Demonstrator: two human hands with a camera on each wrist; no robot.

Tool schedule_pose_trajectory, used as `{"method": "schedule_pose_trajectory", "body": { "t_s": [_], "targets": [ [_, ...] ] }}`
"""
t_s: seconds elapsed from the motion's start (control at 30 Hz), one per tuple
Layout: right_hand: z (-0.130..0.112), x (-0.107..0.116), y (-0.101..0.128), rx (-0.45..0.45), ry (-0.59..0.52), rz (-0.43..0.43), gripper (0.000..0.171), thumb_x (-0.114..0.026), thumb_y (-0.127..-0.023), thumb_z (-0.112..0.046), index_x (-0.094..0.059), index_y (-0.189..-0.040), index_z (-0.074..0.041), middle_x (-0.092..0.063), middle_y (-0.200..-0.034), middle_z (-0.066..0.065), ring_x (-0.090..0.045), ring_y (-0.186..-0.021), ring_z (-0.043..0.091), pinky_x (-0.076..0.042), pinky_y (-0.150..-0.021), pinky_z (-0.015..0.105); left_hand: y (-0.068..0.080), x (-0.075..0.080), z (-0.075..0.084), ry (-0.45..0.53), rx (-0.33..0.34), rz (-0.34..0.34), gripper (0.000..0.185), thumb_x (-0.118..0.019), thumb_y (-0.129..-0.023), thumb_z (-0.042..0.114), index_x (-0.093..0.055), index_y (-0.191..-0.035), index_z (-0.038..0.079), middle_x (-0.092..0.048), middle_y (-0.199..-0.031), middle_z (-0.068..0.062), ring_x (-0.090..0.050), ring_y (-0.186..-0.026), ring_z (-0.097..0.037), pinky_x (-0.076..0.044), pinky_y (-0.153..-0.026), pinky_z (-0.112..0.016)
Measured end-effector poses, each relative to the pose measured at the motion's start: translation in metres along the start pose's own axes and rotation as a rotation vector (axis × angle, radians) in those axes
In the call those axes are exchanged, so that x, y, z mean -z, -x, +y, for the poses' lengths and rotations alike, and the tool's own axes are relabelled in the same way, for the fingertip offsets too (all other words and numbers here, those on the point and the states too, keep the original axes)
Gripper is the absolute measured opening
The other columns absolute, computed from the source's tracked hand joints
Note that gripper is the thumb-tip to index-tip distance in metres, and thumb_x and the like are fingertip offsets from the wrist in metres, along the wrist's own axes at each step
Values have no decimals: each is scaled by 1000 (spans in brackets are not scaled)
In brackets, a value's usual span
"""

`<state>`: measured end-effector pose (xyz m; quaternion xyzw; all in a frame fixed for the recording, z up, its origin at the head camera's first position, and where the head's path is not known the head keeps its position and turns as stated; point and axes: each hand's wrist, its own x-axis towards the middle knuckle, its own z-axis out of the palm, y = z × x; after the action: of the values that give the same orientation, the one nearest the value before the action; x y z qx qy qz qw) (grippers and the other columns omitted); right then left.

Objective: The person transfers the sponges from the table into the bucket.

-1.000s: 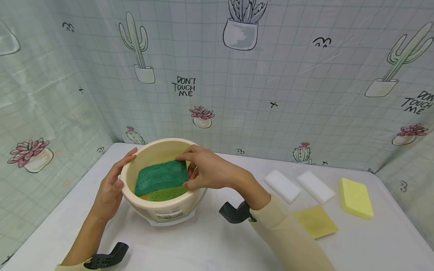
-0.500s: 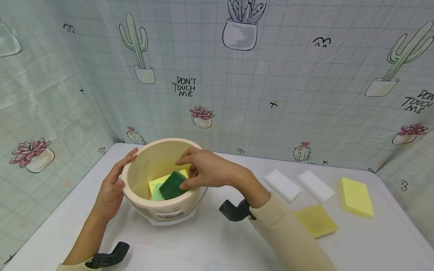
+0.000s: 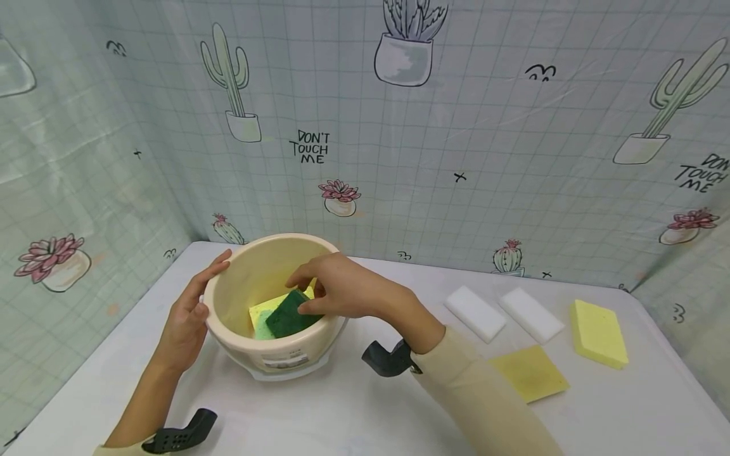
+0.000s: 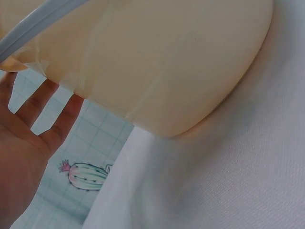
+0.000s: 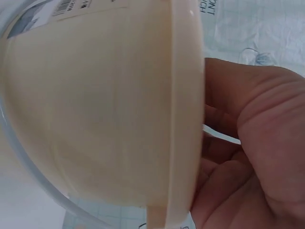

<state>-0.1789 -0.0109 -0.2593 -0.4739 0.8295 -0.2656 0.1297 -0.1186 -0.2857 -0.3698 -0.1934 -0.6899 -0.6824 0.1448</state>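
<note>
A cream plastic bucket stands at the left of the white table. My left hand rests along its left side, fingers stretched against the outer wall. In the left wrist view, the fingertips of that hand touch the bucket wall. My right hand reaches over the right rim, thumb and fingers spread apart inside. Its thumb overlaps a dark green scouring sponge in the head view. Beside and beneath that lie a light green sponge and a yellow sponge. The bucket wall hides the fingertips in the right wrist view.
Right of the bucket lie two white sponges, a thick yellow sponge and a flat yellow cloth-like square, partly behind the right sleeve. A patterned curtain encloses the table's back and sides.
The dark green scouring sponge, held upright near the rim a second ago, has dropped to the other sponges inside. My right hand has let go and shifted slightly left. The left hand stays put.
</note>
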Motion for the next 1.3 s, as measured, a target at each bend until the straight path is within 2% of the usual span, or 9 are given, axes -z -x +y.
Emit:
{"method": "schedule_pose_trajectory", "body": {
  "t_s": [0.17, 0.3, 0.5, 0.7, 0.97, 1.2, 1.3],
  "targets": [
    [-1, -4, -6, 29, 8, 17, 25, -71, -86, -10, -70, -111, -12, -63, -95, -5, -57, -79, 7, -47, -71, 16, 0, 0, 0, -5, -4, 1, 64, -55, -96, 39, -35, -146, 4, -20, -157, -6, -14, -144, -21, -30, -104, -18],
    [0, -4, -6, 11, -22, 53, 20, -68, -85, -4, -71, -103, -13, -63, -89, -7, -58, -78, 8, -48, -68, 17, 0, 0, 0, -6, -4, 3, 64, -55, -96, 38, -35, -146, 4, -21, -157, -6, -14, -144, -21, -31, -104, -17],
    [1, -2, -6, -62, -208, 107, 14, -66, -83, 0, -65, -93, -10, -67, -86, -3, -65, -67, 9, -53, -61, 22, -1, 0, 2, -6, 5, 10, 63, -56, -96, 38, -36, -146, 5, -21, -157, -5, -14, -144, -21, -31, -104, -18],
    [1, -4, -8, -115, -312, 100, 8, -59, -91, 1, -61, -90, -7, -67, -86, 4, -68, -60, 15, -53, -63, 23, 0, 0, 1, -8, 17, 18, 63, -56, -96, 37, -35, -146, 5, -21, -157, -4, -14, -144, -21, -31, -105, -18],
    [1, 2, -3, -202, -246, 158, 19, -50, -92, 3, -62, -102, -8, -63, -111, 5, -66, -60, 14, -53, -58, 24, 1, 2, -2, -17, 36, 27, 65, -56, -95, 39, -34, -147, 5, -21, -157, -4, -14, -144, -21, -31, -104, -17],
    [10, 14, 22, -117, -244, 290, 20, -53, -92, -1, -64, -105, -11, -65, -100, 2, -65, -66, 13, -54, -57, 27, 0, 2, -1, -32, 33, 27, 65, -56, -96, 39, -34, -147, 5, -21, -157, -4, -15, -144, -21, -32, -103, -17],
    [18, 17, 36, -95, -219, 358, 18, -57, -92, -3, -65, -106, -11, -65, -103, 1, -65, -69, 12, -55, -59, 28, -1, 1, -1, -23, 31, 26, 65, -56, -96, 39, -35, -147, 6, -21, -157, -4, -15, -143, -21, -32, -103, -17]
  ]
}}
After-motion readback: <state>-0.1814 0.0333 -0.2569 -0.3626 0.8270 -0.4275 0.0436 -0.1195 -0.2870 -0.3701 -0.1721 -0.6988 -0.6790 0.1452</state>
